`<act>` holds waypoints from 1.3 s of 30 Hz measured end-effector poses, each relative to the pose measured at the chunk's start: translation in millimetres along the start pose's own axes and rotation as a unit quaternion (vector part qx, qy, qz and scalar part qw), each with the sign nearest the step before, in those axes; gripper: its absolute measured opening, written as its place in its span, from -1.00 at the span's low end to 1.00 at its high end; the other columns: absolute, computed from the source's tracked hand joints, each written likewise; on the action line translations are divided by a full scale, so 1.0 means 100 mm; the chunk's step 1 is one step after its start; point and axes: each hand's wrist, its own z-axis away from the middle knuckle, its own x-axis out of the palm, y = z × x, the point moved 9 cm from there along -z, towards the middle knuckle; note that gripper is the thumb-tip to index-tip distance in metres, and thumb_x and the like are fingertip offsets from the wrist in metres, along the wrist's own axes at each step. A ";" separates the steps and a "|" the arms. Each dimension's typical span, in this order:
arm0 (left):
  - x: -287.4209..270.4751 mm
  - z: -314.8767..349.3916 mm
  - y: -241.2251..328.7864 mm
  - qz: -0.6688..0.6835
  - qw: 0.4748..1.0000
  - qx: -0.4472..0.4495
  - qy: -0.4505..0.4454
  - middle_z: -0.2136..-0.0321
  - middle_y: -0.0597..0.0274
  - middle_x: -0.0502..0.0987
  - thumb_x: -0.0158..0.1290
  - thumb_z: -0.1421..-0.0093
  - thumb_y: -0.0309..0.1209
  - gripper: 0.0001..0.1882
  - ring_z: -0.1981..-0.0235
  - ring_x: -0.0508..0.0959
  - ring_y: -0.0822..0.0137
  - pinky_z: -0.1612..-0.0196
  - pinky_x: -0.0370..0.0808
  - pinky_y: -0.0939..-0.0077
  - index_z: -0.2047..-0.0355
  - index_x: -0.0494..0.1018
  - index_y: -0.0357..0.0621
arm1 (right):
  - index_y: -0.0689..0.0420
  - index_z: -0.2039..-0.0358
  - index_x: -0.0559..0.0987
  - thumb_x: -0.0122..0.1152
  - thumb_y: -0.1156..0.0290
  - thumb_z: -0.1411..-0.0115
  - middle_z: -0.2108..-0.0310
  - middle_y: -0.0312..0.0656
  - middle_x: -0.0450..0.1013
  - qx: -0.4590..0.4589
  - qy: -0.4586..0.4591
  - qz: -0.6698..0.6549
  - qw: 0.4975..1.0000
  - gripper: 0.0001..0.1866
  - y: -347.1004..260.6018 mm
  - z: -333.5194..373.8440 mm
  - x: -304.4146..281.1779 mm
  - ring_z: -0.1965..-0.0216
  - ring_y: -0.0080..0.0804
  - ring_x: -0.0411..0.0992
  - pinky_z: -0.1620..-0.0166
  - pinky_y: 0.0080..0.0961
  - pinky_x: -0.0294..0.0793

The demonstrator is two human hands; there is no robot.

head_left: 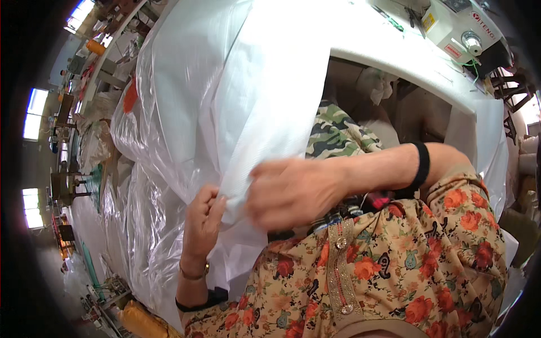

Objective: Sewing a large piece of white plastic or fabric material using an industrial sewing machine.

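A broad white fabric sheet runs from the bright table top down toward my lap. At its lower left edge my left hand is closed, with thumb and fingers pinching the material. Just to the right, my right hand reaches across in front of the sheet's lower end. Motion smears its fingers, which look curled, and whether they grip the fabric cannot be seen. Clear, shiny plastic sheeting lies bunched to the left of the sheet.
A white sewing machine stands on the table at the upper right, near green thread. Below the table's curved edge is an open recess, with camouflage cloth over my lap. An orange-yellow bundle lies at the lower left.
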 end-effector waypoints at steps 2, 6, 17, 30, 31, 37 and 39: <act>-0.07 0.04 0.25 -0.069 0.995 0.050 0.044 0.61 0.34 0.42 -0.01 -0.31 -0.49 -0.90 0.60 0.33 0.57 0.54 0.25 0.58 0.31 0.43 -0.30 | 0.12 0.28 0.55 0.35 0.19 -0.10 0.20 -0.19 0.46 0.212 0.052 0.087 0.972 -0.70 0.36 0.53 -0.40 0.12 -0.23 0.42 0.02 -0.20 0.39; -0.33 0.23 0.68 -0.188 0.955 0.179 0.143 0.58 0.14 0.46 -0.01 -0.29 -0.50 -0.89 0.62 0.40 0.32 0.50 0.32 0.46 0.33 0.45 -0.32 | 0.20 -0.22 0.26 0.31 0.28 -0.17 -0.18 0.02 0.24 0.519 0.135 0.150 0.831 -0.33 0.65 1.44 -0.64 -0.19 -0.10 0.23 -0.26 -0.17 0.14; 0.31 0.52 2.12 -0.475 0.814 0.325 -0.082 0.49 0.03 0.53 0.08 -0.12 -0.55 -0.87 0.54 0.54 -0.01 0.48 0.43 0.16 0.29 0.48 -0.19 | 0.22 -0.10 0.48 0.10 0.36 -0.18 -0.15 0.10 0.38 0.323 -0.022 -0.049 0.945 -0.53 1.45 0.71 0.69 -0.15 0.01 0.34 -0.15 -0.08 0.36; 0.77 0.19 -0.01 -0.410 0.872 0.260 0.068 0.54 0.10 0.44 0.00 -0.09 -0.57 -0.81 0.51 0.51 0.07 0.48 0.43 0.24 0.26 0.46 -0.20 | 0.21 0.26 0.54 0.18 0.33 -0.21 0.16 0.00 0.50 0.334 -0.568 -0.123 0.742 -0.79 0.88 0.94 0.54 0.11 -0.12 0.46 0.08 -0.13 0.43; 0.78 0.20 -0.07 -0.399 0.882 0.236 0.084 0.52 0.08 0.47 0.00 -0.11 -0.60 -0.82 0.49 0.53 0.04 0.46 0.43 0.21 0.24 0.46 -0.20 | 0.21 0.26 0.54 0.18 0.33 -0.21 0.16 0.00 0.50 0.322 -0.577 -0.138 0.738 -0.79 0.77 1.00 0.55 0.11 -0.12 0.46 0.08 -0.13 0.43; 0.72 0.14 -0.36 -0.140 0.976 0.069 0.151 0.48 0.05 0.54 0.12 -0.15 -0.55 -0.90 0.46 0.57 0.12 0.40 0.44 0.34 0.31 0.49 -0.29 | 0.09 0.40 0.40 0.15 0.37 -0.17 0.41 -0.26 0.38 0.099 -0.187 0.045 0.976 -0.87 0.51 0.34 0.26 0.20 -0.34 0.39 -0.21 -0.12 0.24; 0.69 0.13 -0.53 -0.052 0.990 -0.007 0.127 0.46 0.09 0.56 0.14 -0.17 -0.53 -0.89 0.43 0.57 0.25 0.37 0.45 0.41 0.30 0.50 -0.31 | 0.09 0.38 0.39 0.12 0.39 -0.17 0.42 -0.25 0.33 0.113 -0.243 0.006 0.963 -0.89 0.51 0.46 0.48 0.18 -0.29 0.38 -0.28 -0.02 0.15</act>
